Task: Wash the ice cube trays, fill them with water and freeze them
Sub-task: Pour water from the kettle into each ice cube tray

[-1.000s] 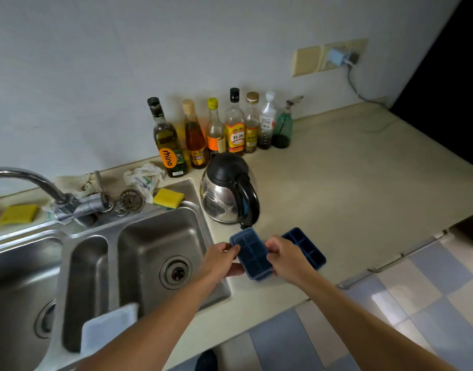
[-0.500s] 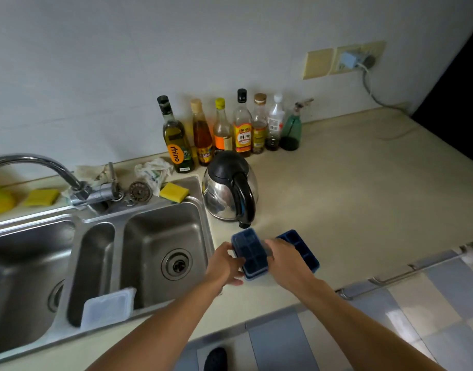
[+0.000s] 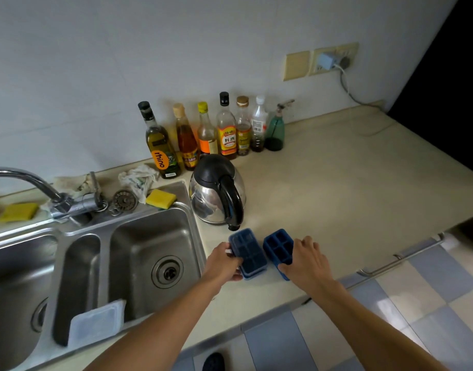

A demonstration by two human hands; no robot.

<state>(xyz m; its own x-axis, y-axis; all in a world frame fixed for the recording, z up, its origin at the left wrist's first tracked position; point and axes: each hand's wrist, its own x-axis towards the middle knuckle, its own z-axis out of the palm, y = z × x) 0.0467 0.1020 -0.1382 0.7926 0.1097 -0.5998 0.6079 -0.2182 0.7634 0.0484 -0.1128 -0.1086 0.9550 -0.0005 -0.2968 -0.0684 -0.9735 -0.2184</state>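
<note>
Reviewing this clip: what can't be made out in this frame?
Head view only.
- Right tray: near end covered by the right hand.
- Left tray: near left corner hidden under the left hand; one tray or a stack, unclear.
- Tap: spout end cut off by the left edge.
- Tray cells: too dark to tell clean, wet or dry.

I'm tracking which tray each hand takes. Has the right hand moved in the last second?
Yes. The right hand moved right, away from the kettle, onto the right-hand tray.
</note>
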